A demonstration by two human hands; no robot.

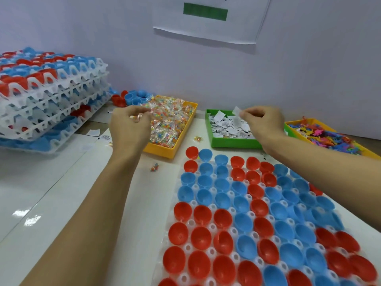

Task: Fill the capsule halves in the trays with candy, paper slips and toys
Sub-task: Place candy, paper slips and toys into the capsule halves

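Hands apart: left hand [128, 129] pinches a clear-wrapped candy packet [137, 117], right hand [262, 122] a white paper slip [236, 112]; red and blue plastic capsule halves [243, 215] lie toward the desk's near edge.

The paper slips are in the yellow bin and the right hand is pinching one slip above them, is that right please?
Not quite: the head view shows the paper slips lying in the green bin, not a yellow one. The yellow bin holds the candy packets. The rest stands: the right hand pinches one slip above them.
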